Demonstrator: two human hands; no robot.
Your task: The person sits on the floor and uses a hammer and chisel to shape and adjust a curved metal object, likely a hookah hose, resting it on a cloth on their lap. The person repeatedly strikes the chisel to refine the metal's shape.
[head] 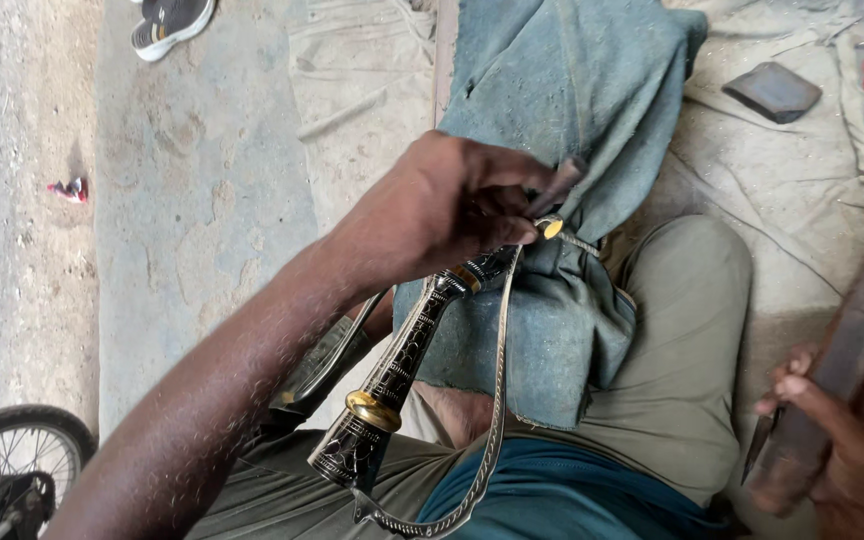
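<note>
Two fingers (512, 232) of left hand (437, 205) pinch hilt (392, 375).

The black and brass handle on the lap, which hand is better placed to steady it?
Probably left: the left hand already grips the upper end of the black and brass handle against the blue cloth, while the right hand holds a rusty tool apart.
</note>
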